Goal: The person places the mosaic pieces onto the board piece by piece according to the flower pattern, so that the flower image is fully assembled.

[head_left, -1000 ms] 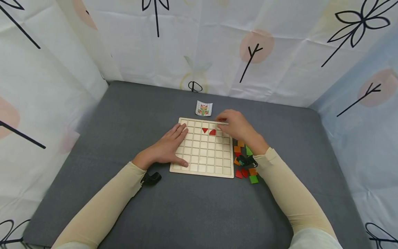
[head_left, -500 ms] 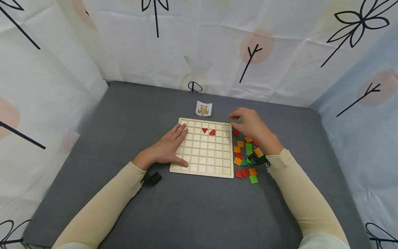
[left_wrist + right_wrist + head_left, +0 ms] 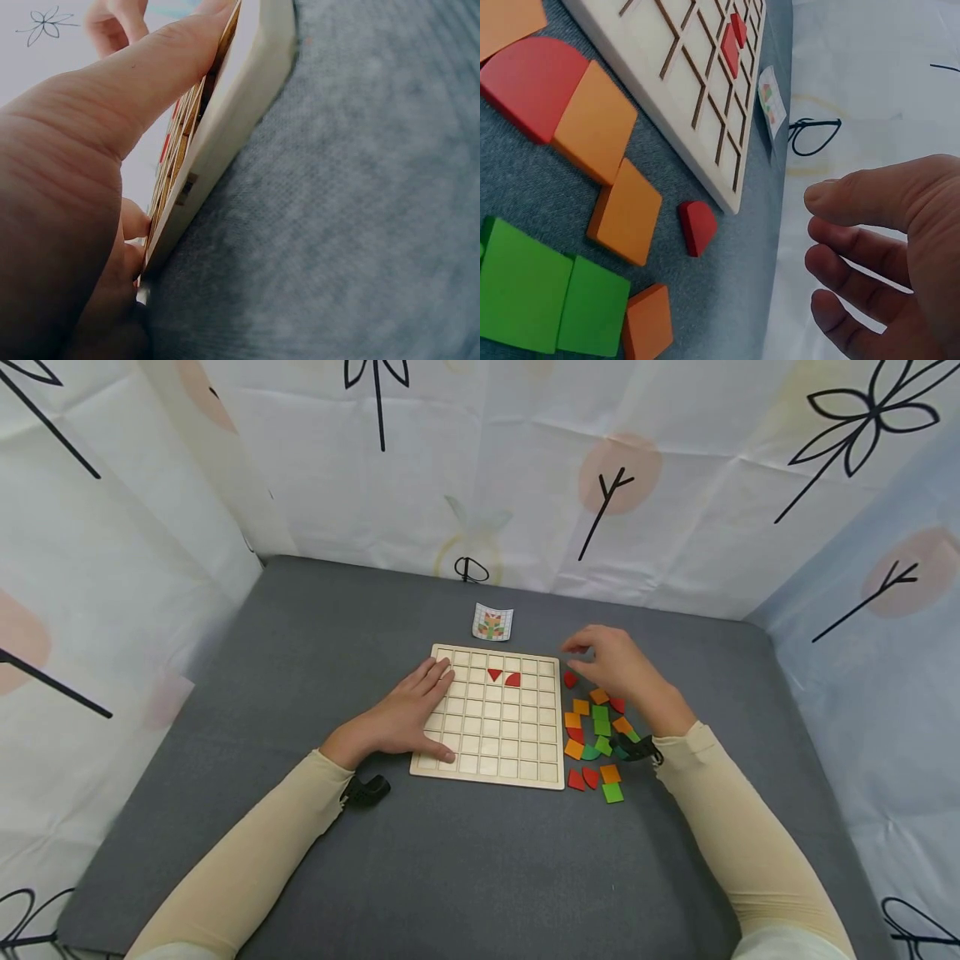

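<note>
A wooden grid board (image 3: pixel 491 727) lies on the grey table. Two red pieces sit in its upper cells: a triangle (image 3: pixel 494 674) and a quarter-round (image 3: pixel 513 680). My left hand (image 3: pixel 405 714) rests spread over the board's left side, and its thumb (image 3: pixel 150 75) lies along the frame in the left wrist view. Just past the upper right corner, my right hand (image 3: pixel 618 667) hovers with loosely bent fingers, nothing between them in the right wrist view. Below it, a small red piece (image 3: pixel 697 227) lies on the table near that corner.
Orange, green and red pieces, such as a green square (image 3: pixel 612 792) and an orange one (image 3: pixel 574 749), lie scattered right of the board. A small pattern card (image 3: pixel 492 622) lies behind it. A printed cloth (image 3: pixel 517 518) hangs beyond the table's back edge.
My right hand has moved off the board's upper right cells to the right, uncovering those cells and the loose pieces beside the board. The left hand and the board have stayed put.
</note>
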Demonstrator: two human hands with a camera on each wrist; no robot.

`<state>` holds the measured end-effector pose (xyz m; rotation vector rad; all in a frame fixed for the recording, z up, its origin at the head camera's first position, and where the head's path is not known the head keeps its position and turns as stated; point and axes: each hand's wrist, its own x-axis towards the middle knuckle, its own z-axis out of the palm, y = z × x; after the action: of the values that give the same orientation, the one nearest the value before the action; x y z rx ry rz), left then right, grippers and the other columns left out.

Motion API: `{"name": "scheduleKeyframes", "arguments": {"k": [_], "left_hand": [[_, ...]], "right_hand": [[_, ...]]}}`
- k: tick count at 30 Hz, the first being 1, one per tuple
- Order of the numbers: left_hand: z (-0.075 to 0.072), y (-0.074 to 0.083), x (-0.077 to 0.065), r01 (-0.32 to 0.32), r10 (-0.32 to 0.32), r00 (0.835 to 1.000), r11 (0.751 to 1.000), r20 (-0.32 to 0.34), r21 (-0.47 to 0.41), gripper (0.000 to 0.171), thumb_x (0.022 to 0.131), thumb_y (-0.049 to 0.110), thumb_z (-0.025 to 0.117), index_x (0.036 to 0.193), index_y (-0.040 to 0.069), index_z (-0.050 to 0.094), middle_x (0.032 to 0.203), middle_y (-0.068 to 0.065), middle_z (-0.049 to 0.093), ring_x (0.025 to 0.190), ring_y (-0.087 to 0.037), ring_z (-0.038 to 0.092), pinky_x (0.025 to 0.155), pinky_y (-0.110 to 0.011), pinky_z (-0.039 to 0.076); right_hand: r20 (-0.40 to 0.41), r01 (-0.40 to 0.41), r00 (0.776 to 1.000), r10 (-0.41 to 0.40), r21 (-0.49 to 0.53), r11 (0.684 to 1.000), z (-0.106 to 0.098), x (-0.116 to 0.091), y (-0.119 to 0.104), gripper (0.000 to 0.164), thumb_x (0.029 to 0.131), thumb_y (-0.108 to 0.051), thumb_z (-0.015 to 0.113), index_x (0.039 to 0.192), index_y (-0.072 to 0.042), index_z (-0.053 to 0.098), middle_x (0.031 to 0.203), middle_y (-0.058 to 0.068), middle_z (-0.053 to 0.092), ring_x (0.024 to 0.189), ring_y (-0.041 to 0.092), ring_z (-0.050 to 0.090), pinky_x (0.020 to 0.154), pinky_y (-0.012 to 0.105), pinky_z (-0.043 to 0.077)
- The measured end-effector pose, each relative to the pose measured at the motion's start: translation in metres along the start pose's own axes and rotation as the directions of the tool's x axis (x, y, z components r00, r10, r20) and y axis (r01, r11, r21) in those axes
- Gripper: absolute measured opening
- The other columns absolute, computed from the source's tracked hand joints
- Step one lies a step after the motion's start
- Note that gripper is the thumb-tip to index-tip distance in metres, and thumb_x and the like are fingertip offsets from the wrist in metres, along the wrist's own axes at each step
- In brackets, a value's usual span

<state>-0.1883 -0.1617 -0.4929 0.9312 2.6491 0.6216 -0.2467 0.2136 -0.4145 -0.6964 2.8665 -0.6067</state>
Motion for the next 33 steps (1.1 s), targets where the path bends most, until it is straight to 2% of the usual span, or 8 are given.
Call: {"name": "scheduleKeyframes", "arguments": {"k": [11,16,25,33], "left_hand": [[0.001,-0.001,0.000,0.001,-0.001,1.000,1.000,0.005,-0.004,0.138,0.083,0.070,0.085,0.173,-0.001,0.008,0.181,-0.017,-0.003,0.165,-0.037,-0.009,0.130,-0.057,0.008],[0.001,-0.001,-0.001,0.002,-0.002,1.000,1.000,0.003,-0.003,0.138,0.083,0.070,0.086,0.173,0.000,0.008,0.181,-0.017,-0.003,0.165,-0.037,-0.010,0.130,-0.057,0.008],[0.000,0.000,-0.001,0.000,0.000,1.000,1.000,0.004,-0.010,0.138,0.083,0.069,0.086,0.173,-0.001,0.008,0.181,-0.018,-0.003,0.165,-0.037,-0.009,0.130,-0.057,0.008],[0.001,-0.002,0.000,0.010,-0.010,1.000,1.000,0.014,0.003,0.139,0.083,0.071,0.085,0.174,0.002,0.005,0.181,-0.014,-0.006,0.165,-0.033,-0.013,0.131,-0.053,0.006]], "right_hand": [[0.056,-0.016,0.998,0.014,0.027,1.000,0.011,-0.004,0.013,0.023,0.104,-0.004,0.073,0.126,-0.005,0.079,0.127,0.014,0.072,0.112,0.035,0.064,0.091,0.053,0.056],[0.067,-0.019,0.998,0.016,0.047,0.999,0.016,-0.006,0.016,0.023,0.103,-0.002,0.073,0.124,-0.008,0.080,0.129,0.013,0.072,0.117,0.036,0.064,0.095,0.054,0.054],[0.103,-0.012,0.995,0.008,0.039,0.999,0.023,-0.006,0.023,0.027,0.102,0.001,0.072,0.128,-0.005,0.079,0.139,0.017,0.069,0.131,0.041,0.060,0.105,0.058,0.050],[0.093,-0.024,0.995,0.023,0.009,1.000,0.026,-0.004,0.025,0.026,0.103,-0.002,0.073,0.128,-0.004,0.079,0.135,0.017,0.070,0.125,0.040,0.063,0.101,0.057,0.053]]}}
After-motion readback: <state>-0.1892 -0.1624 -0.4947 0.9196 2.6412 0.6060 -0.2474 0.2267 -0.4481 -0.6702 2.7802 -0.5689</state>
